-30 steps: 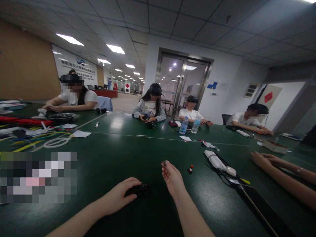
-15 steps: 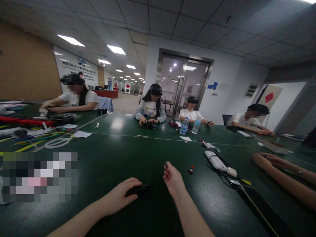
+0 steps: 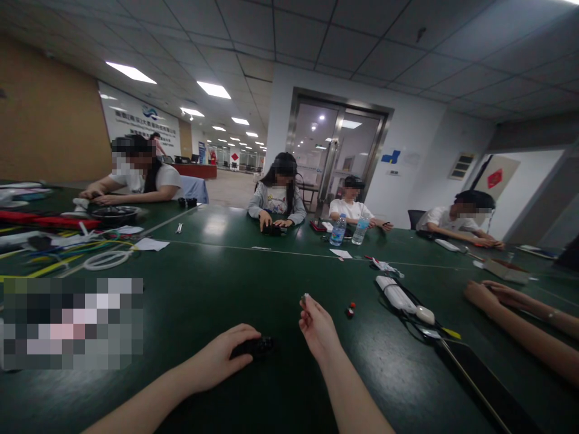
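My left hand (image 3: 230,357) is closed around a small black object (image 3: 263,345) resting on the dark green table (image 3: 203,289). Its kind cannot be made out. To the right of it, my right hand (image 3: 315,322) is raised a little over the table, its thumb and fingers pinched on a tiny light-grey piece (image 3: 305,297) too small to name. Just beyond that hand lies a little red and black part (image 3: 351,309) on the tabletop.
On the right lie a white power strip (image 3: 394,294), cables and a dark flat panel (image 3: 484,374), with another person's hands (image 3: 493,298) behind. Two water bottles (image 3: 338,230) stand farther off. Wires and a coiled clear tube (image 3: 107,260) cover the left side. Several people sit around.
Both my hands keep almost the same place and grip. The tiny piece in my right fingertips looks slightly turned. Across the table, a co-worker's hand has shifted over a black object.
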A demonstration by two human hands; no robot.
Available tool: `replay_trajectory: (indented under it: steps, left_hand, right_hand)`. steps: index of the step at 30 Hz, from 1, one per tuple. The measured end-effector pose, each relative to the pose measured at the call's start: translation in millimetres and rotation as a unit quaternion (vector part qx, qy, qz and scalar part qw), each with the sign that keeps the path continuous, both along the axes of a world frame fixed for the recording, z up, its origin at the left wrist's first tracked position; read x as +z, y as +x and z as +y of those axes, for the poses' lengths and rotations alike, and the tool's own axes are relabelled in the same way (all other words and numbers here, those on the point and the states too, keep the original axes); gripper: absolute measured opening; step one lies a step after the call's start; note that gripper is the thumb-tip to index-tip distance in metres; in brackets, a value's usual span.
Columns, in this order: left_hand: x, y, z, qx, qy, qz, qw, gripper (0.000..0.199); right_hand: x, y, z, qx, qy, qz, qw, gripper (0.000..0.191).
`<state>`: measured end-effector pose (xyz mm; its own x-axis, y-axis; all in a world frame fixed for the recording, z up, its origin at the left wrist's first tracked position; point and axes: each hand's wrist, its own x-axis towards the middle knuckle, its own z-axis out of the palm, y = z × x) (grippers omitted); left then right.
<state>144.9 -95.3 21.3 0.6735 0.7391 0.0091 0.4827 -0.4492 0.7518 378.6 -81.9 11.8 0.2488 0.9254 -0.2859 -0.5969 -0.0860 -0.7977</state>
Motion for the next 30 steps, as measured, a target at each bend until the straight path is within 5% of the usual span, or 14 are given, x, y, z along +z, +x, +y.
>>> replay_trajectory:
  steps: [30]
  left_hand:
    - [-1.2,-2.6,-0.8,0.017,-0.011,-0.011,1.0,0.044]
  right_hand:
    - [-6.2,5.4,1.6,-0.016,-0.061,-0.036,0.997,0.023]
